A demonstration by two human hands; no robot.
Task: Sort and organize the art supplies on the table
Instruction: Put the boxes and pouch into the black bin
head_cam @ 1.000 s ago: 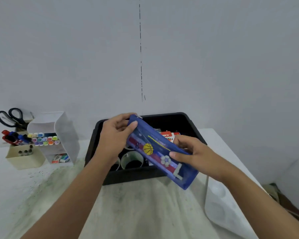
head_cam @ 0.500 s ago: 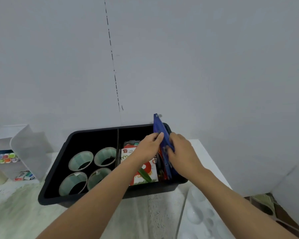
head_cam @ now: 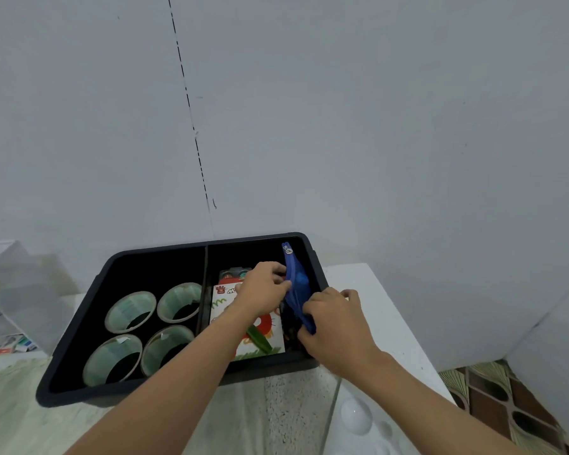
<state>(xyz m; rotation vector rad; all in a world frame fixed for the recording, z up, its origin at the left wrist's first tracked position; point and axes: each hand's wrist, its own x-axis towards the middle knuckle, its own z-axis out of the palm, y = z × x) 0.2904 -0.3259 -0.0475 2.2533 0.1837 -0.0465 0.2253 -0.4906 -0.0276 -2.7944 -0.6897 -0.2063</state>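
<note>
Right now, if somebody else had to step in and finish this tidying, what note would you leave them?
Left hand and right hand both grip the blue pouch, which stands on edge in the right compartment of the black bin, beside a picture box.
Done: four tape rolls sit in the left compartment.
Left: seat the pouch and let go; the white palette lies on the table, outside the bin.

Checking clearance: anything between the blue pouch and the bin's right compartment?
Nothing visible. Blue pouch sits edge-on in the black bin by its right wall, held by left hand and right hand; picture box lies left of it. Underneath is hidden.
</note>
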